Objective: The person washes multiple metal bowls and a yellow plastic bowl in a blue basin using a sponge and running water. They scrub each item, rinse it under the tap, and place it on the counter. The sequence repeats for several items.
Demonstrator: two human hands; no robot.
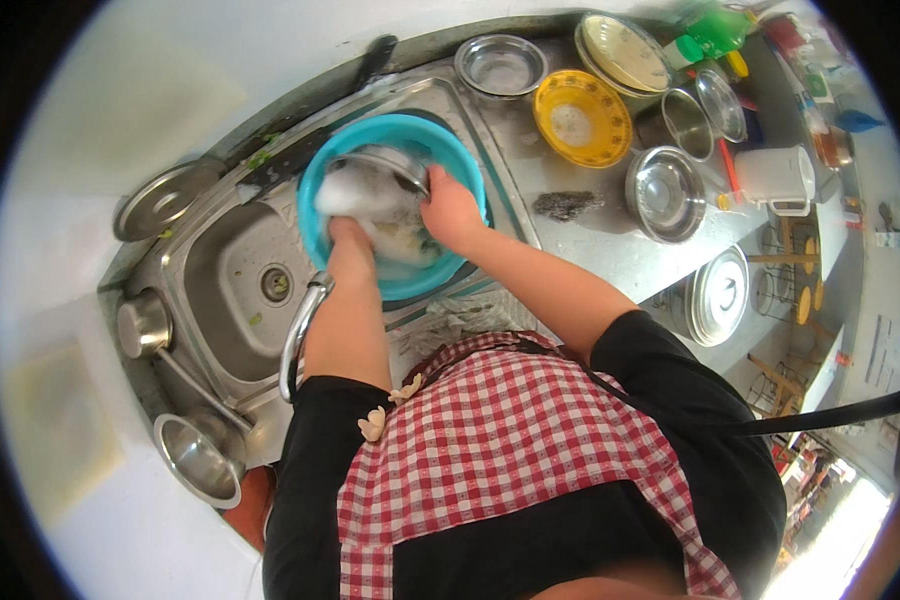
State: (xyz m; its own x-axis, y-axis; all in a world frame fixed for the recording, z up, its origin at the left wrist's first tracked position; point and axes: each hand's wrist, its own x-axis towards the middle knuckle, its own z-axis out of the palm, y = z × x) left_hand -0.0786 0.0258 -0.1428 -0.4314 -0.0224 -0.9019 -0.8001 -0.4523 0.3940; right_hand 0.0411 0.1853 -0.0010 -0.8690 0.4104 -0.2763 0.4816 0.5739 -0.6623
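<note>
A turquoise plastic basin (474,161) of sudsy water stands over the right-hand part of the steel sink. My right hand (452,206) grips the rim of a metal bowl (394,159), which is tilted in the basin at its far side. White foam (345,191) covers part of the water. My left hand (351,234) reaches into the foam at the near left of the basin; its fingers are hidden, so what they touch cannot be told. Something pale and greenish lies under the water below my hands, too blurred to name.
Left of the basin is the sink bowl (232,300) with its drain and a curved chrome faucet (304,322). On the right counter stand a yellow bowl (570,124), steel bowls (666,196), stacked plates (626,56), a dark scouring pad (566,204) and a white pitcher (772,174).
</note>
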